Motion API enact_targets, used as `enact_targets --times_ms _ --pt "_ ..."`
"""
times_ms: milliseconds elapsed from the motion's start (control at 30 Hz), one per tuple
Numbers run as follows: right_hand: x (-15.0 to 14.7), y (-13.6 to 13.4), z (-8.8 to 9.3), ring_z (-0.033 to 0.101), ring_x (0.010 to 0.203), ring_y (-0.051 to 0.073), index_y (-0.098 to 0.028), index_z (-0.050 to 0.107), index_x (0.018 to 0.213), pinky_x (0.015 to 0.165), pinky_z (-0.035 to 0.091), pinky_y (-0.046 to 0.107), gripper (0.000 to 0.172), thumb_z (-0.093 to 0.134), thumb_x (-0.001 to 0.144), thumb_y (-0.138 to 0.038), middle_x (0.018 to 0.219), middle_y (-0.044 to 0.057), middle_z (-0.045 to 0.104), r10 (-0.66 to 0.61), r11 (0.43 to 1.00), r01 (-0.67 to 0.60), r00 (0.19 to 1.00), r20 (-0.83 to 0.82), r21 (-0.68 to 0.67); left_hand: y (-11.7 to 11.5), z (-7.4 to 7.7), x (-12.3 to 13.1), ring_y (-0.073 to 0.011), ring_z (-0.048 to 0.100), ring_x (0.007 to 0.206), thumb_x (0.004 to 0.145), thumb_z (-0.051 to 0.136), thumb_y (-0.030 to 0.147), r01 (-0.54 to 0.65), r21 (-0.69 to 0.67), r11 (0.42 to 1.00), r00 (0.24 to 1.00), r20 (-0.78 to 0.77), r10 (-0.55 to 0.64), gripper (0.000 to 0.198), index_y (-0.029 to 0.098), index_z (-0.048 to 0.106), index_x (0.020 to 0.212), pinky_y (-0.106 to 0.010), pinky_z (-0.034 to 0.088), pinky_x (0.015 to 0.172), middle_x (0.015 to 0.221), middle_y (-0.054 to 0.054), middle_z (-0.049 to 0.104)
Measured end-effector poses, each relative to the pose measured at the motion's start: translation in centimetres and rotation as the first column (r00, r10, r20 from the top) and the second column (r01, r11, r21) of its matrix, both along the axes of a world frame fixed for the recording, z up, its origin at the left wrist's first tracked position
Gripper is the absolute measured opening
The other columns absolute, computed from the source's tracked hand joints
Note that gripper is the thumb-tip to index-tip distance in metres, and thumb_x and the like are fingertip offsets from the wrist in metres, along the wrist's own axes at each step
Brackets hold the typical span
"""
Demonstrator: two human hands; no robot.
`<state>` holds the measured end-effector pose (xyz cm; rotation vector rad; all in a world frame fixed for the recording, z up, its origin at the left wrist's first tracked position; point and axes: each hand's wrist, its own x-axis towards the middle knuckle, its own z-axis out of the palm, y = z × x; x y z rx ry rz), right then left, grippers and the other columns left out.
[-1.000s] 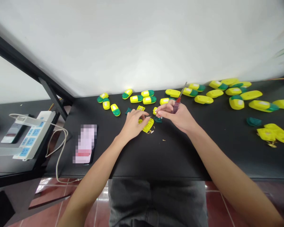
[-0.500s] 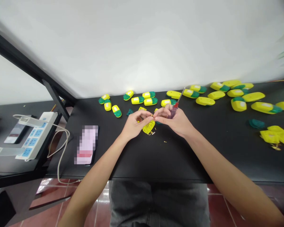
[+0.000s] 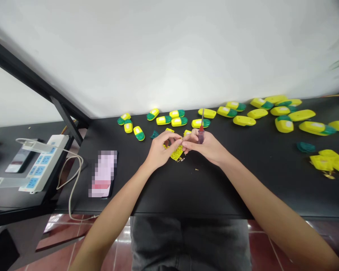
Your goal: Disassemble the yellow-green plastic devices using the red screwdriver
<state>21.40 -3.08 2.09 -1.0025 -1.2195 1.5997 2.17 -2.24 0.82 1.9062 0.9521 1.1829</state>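
Observation:
Over the middle of the black table my left hand (image 3: 162, 148) and my right hand (image 3: 205, 146) meet at the fingertips. The left thumb and fingers pinch something too small to make out. A screwdriver (image 3: 201, 134) with a dark red handle is tucked in my right hand, its metal shaft pointing up and away; the thumb and forefinger of that hand touch the same tiny spot. Just beneath the fingers lies an open yellow plastic shell (image 3: 177, 153), partly covered by them. Small metal parts (image 3: 181, 160) rest at its near edge, and a little brass-coloured piece (image 3: 197, 169) lies closer to me.
Several yellow-and-green plastic cases (image 3: 179, 121) line the wall side. At right are opened yellow shells (image 3: 329, 162) and a dark green cover (image 3: 305, 147). A phone (image 3: 104, 174) lies at left, near a white power strip (image 3: 45, 163) with a cable (image 3: 80, 165).
The screwdriver has swung from leaning right to nearly upright in view as my right hand turned. My fingertips stay together, slightly lower over the shell.

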Motion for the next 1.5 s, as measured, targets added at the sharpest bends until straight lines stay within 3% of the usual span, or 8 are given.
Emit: enact_targets --times_ms 367,700,800,900,1033,1167,1267,1500 --pt "0.6 -0.1 0.2 0.06 0.061 0.011 -0.023 0.036 0.068 0.059 0.054 0.029 0.059 0.094 0.068 -0.035 0.07 -0.006 0.059 0.12 0.989 -0.127 0.988 -0.096 -0.074 0.1 -0.1 -0.3 -0.0167 0.065 0.096 0.097 0.067 0.046 0.163 -0.008 0.987 0.986 0.047 -0.163 0.026 0.022 0.076 0.102 -0.028 0.052 0.074 0.106 -0.008 0.072" --pt "0.9 -0.2 0.3 0.06 0.063 0.013 -0.024 0.036 0.07 0.052 0.047 0.027 0.062 0.096 0.063 -0.039 0.068 -0.006 0.054 0.205 0.964 -0.219 0.973 -0.107 -0.149 -0.1 0.3 -0.1 -0.0179 0.066 0.094 0.096 0.066 0.053 0.228 -0.064 0.972 0.973 0.062 -0.224 0.032 0.023 0.076 0.101 -0.033 0.053 0.079 0.104 -0.008 0.073" --pt "1.3 0.0 0.1 0.05 0.055 0.01 -0.024 0.035 0.07 0.05 0.038 0.026 0.061 0.091 0.071 -0.049 0.065 -0.006 0.051 0.205 0.972 -0.203 0.979 0.001 -0.12 0.0 0.2 -0.2 -0.017 0.066 0.09 0.097 0.064 0.054 0.155 -0.068 0.986 0.986 0.073 -0.15 0.034 0.021 0.074 0.1 -0.031 0.052 0.076 0.101 -0.008 0.072" --pt "2.1 0.4 0.2 0.036 0.053 0.008 -0.023 0.044 0.071 0.05 0.028 0.027 0.055 0.083 0.077 -0.061 0.062 -0.007 0.042 0.094 0.995 -0.085 0.977 0.189 -0.057 0.3 0.1 -0.6 -0.0154 0.065 0.086 0.1 0.061 0.052 0.033 -0.05 0.998 0.998 0.055 -0.03 0.033 0.02 0.071 0.102 -0.029 0.05 0.072 0.1 -0.007 0.072" --pt "3.6 0.9 0.7 0.035 0.059 0.01 -0.02 0.06 0.077 0.052 0.028 0.028 0.058 0.066 0.082 -0.078 0.066 -0.004 0.043 0.044 0.999 -0.045 0.955 0.294 -0.004 0.7 0.2 -1.2 -0.0143 0.065 0.085 0.103 0.057 0.045 -0.078 0.04 0.996 0.997 -0.025 0.079 0.029 0.019 0.069 0.103 -0.027 0.048 0.071 0.099 -0.006 0.073" --pt "4.9 1.1 1.5 0.037 0.059 0.01 -0.019 0.063 0.073 0.052 0.028 0.028 0.059 0.067 0.081 -0.077 0.067 -0.002 0.047 0.092 0.992 -0.118 0.915 0.394 0.045 0.7 0.1 -1.4 -0.0141 0.064 0.084 0.104 0.056 0.04 -0.069 0.131 0.989 0.995 -0.067 0.078 0.024 0.019 0.068 0.103 -0.026 0.048 0.068 0.098 -0.006 0.072" --pt "5.4 1.2 1.8 0.044 0.06 0.012 -0.019 0.073 0.083 0.052 0.03 0.029 0.056 0.07 0.079 -0.076 0.067 0.0 0.053 0.13 0.983 -0.179 0.854 0.503 0.049 0.7 0.0 -1.4 -0.0149 0.066 0.089 0.104 0.056 0.037 -0.049 0.158 0.986 0.993 -0.097 0.065 0.021 0.019 0.068 0.104 -0.025 0.048 0.068 0.102 -0.007 0.073" --pt "5.5 1.2 1.9 0.047 0.061 0.014 -0.021 0.078 0.087 0.057 0.033 0.031 0.055 0.065 0.083 -0.075 0.067 0.001 0.06 0.118 0.967 -0.226 0.802 0.586 0.114 0.6 0.0 -1.3 -0.0173 0.066 0.095 0.104 0.055 0.033 0.011 0.194 0.981 0.986 -0.165 0.022 0.018 0.02 0.068 0.105 -0.03 0.053 0.08 0.103 -0.008 0.072"
